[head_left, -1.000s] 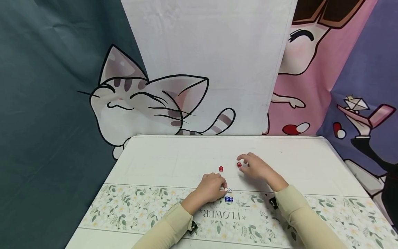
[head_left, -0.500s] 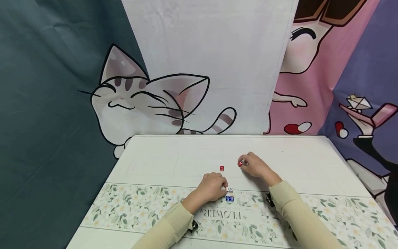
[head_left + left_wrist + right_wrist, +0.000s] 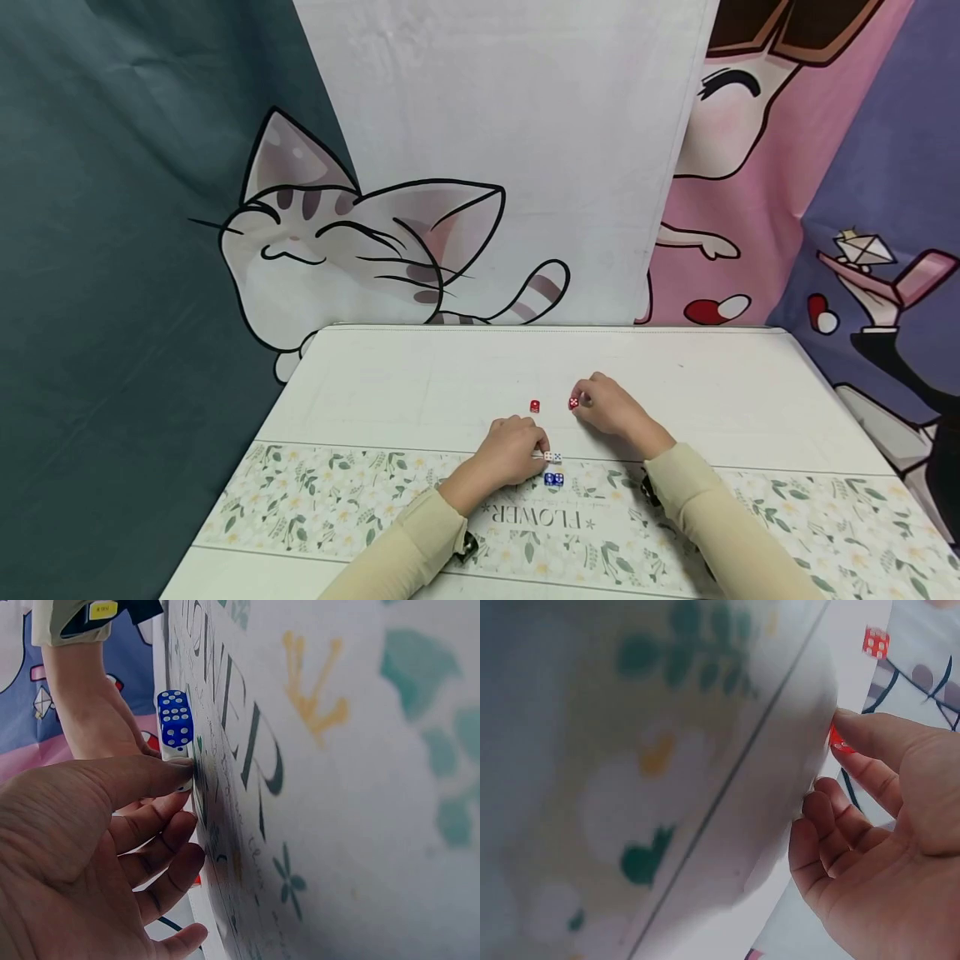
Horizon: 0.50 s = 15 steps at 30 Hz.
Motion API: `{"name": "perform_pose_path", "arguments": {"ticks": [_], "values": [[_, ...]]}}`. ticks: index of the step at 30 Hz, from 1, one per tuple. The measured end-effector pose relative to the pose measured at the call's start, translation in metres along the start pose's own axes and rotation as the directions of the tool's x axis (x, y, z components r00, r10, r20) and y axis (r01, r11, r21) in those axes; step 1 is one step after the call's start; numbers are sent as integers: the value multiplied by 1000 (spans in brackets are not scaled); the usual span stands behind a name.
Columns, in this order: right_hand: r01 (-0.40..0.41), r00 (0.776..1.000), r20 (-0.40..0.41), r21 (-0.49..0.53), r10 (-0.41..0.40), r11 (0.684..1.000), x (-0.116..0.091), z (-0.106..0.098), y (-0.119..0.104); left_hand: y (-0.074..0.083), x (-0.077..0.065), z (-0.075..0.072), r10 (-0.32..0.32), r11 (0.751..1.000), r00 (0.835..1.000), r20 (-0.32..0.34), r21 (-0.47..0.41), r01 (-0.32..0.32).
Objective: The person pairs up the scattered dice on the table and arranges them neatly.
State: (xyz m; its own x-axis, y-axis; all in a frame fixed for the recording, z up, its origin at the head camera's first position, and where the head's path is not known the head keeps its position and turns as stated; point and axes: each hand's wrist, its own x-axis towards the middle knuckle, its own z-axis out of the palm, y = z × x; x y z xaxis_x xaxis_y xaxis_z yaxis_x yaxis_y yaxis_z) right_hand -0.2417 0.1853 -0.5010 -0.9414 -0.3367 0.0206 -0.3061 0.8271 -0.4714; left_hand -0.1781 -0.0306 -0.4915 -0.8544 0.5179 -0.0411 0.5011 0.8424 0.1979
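Note:
Two white dice (image 3: pixel 556 457) sit side by side on the table. My left hand (image 3: pixel 507 452) pinches the left one between thumb and forefinger; its other fingers are loosely bent. Right beside them, nearer me, a pair of blue dice (image 3: pixel 554 479) stands together, also large in the left wrist view as blue dice (image 3: pixel 175 718). Farther back, my right hand (image 3: pixel 609 407) pinches a red die (image 3: pixel 573 403) with thumb and forefinger, and most of that die (image 3: pixel 841 742) is hidden in the right wrist view. A second red die (image 3: pixel 535 407) lies to its left, untouched.
The white table (image 3: pixel 405 375) has a floral band (image 3: pixel 315 500) with the word FLOWER across its near part. Behind its far edge hangs a cloth backdrop (image 3: pixel 525 100) with a cartoon cat. Each wrist carries a small black device.
The fingers of my right hand have closed from a spread pose onto the red die, which has then shifted slightly left and nearer me. My left hand stays at the white dice.

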Motion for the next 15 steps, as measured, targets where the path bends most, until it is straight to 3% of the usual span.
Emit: {"name": "perform_pose_path", "arguments": {"ticks": [8, 15], "values": [[54, 998, 29, -53, -52, 997, -12, 7, -19, 0, 0, 1, 0, 1000, 1000, -6, 2, 0], [160, 987, 43, -78, -157, 984, -21, 10, -31, 0, 0, 1, -6, 1000, 1000, -3, -7, 6]]}}
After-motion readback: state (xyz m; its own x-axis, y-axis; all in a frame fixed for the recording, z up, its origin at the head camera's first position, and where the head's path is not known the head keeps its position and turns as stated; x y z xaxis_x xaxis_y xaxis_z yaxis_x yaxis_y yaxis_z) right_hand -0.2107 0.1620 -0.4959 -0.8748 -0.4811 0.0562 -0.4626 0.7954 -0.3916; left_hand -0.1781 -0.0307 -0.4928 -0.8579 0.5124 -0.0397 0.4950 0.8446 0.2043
